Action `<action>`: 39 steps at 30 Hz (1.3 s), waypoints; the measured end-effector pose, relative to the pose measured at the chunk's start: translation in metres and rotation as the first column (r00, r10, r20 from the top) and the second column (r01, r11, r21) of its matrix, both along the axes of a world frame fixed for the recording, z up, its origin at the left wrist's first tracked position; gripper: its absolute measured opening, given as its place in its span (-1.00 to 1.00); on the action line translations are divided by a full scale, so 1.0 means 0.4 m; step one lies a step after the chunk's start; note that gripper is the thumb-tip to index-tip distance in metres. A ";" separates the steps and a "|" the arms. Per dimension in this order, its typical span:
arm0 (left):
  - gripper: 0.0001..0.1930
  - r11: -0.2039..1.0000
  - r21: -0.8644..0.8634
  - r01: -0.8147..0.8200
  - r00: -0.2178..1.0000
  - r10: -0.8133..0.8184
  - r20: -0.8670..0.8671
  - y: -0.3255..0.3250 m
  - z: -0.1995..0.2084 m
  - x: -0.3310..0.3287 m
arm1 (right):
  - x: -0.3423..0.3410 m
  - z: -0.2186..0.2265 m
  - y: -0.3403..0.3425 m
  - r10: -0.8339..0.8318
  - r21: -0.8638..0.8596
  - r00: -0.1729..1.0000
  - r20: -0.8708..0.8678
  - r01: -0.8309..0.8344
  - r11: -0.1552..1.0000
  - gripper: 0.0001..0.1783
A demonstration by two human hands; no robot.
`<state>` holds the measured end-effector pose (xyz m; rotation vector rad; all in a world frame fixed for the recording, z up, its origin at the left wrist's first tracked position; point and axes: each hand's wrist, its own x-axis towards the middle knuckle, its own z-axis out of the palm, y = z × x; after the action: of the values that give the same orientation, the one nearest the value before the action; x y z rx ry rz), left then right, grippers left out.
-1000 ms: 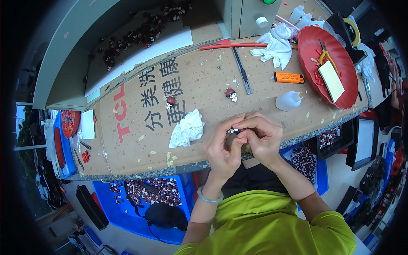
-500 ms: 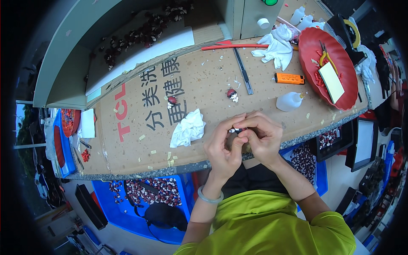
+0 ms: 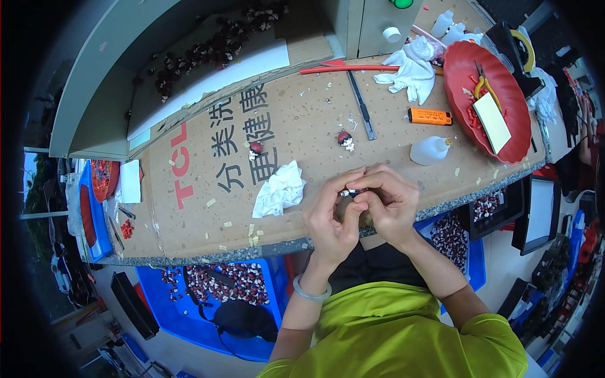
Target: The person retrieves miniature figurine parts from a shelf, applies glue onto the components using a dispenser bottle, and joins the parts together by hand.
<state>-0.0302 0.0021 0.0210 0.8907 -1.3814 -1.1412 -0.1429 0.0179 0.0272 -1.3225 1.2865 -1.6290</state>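
Bare cardboard [image 3: 302, 135] lies open ahead of the hands; crumpled tissue [image 3: 279, 190] blocks leftward, squeeze bottle [image 3: 430, 151] rightward.

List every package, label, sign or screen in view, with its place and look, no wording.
Cardboard sheet: flattened box covering the bench, brown with red and dark print.
Screen: below the bench's right end, dark frame, pale face.
Pale card: rectangular, in the red tray.
Orange lighter: beside the tray, dark label.

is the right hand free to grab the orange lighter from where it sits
Probably not at once: the right hand is pinched with the left hand on a small dark part. The orange lighter lies beyond it on the cardboard, with nothing between.
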 end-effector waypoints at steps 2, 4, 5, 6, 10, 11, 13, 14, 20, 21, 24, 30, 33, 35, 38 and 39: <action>-0.72 1.000 0.002 0.001 1.000 -0.001 0.002 -0.001 0.001 0.000 | -0.001 -0.004 0.000 0.001 0.000 1.000 0.000 -0.001 1.000 -0.66; -0.72 1.000 0.004 0.003 1.000 -0.003 0.005 -0.002 0.002 0.001 | -0.001 -0.006 -0.001 0.001 -0.001 1.000 0.001 -0.001 1.000 -0.66; -0.72 1.000 0.011 0.003 1.000 -0.003 0.004 -0.002 0.003 0.001 | -0.001 -0.006 -0.002 0.001 -0.005 1.000 -0.005 -0.001 1.000 -0.66; -0.72 1.000 0.017 0.003 1.000 -0.004 0.004 -0.001 0.003 0.001 | -0.001 -0.006 -0.002 0.000 -0.008 1.000 -0.011 0.000 1.000 -0.67; -0.72 1.000 0.013 0.002 1.000 -0.002 -0.001 -0.002 0.001 -0.001 | -0.001 -0.006 -0.001 -0.003 -0.016 1.000 -0.028 0.002 1.000 -0.67; -0.72 1.000 0.002 0.001 1.000 -0.001 -0.002 -0.002 0.001 -0.001 | -0.001 -0.005 -0.001 0.000 -0.015 1.000 -0.019 0.000 1.000 -0.67; -0.72 1.000 -0.008 -0.002 1.000 0.002 -0.003 -0.002 0.001 -0.001 | -0.001 -0.005 -0.001 0.004 -0.014 1.000 -0.010 -0.004 1.000 -0.67; -0.72 1.000 -0.001 -0.003 1.000 0.003 -0.005 -0.001 0.001 -0.001 | 0.000 -0.005 -0.001 0.004 -0.016 1.000 -0.013 -0.005 1.000 -0.67; -0.71 1.000 -0.003 -0.004 1.000 0.004 0.000 -0.001 -0.003 -0.001 | -0.001 -0.007 -0.001 0.008 -0.013 1.000 -0.016 -0.008 1.000 -0.68; -0.71 1.000 0.000 -0.005 1.000 0.005 0.000 -0.001 -0.003 -0.001 | -0.001 -0.007 -0.001 0.009 -0.014 1.000 -0.018 -0.009 1.000 -0.68; -0.71 1.000 0.002 0.001 1.000 -0.001 0.006 -0.003 0.003 0.000 | -0.007 -0.007 0.003 0.059 0.015 0.998 -0.026 -0.058 0.998 -0.67; -0.72 1.000 0.010 0.006 1.000 -0.005 -0.014 -0.002 0.003 -0.001 | -0.005 -0.004 0.003 0.054 0.008 0.998 -0.022 -0.054 0.998 -0.68; -0.72 1.000 0.014 0.003 1.000 -0.002 -0.011 -0.002 0.001 0.000 | -0.006 -0.003 0.003 0.060 0.016 0.998 -0.025 -0.060 0.998 -0.68; -0.72 1.000 0.012 0.003 1.000 -0.003 -0.005 -0.003 0.000 -0.001 | -0.007 -0.003 0.004 0.060 0.016 0.998 -0.028 -0.059 0.998 -0.68; -0.72 1.000 0.009 -0.001 1.000 0.001 0.002 -0.003 0.002 -0.001 | -0.006 -0.002 0.003 0.060 0.017 0.998 -0.026 -0.060 0.998 -0.69; -0.72 1.000 0.011 -0.003 1.000 0.003 0.000 -0.002 0.002 -0.001 | -0.006 -0.002 0.004 0.058 0.020 0.998 -0.023 -0.058 0.998 -0.69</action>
<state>-0.0306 0.0012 0.0216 0.9002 -1.3751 -1.1470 -0.1454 0.0193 0.0263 -1.3585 1.2628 -1.5619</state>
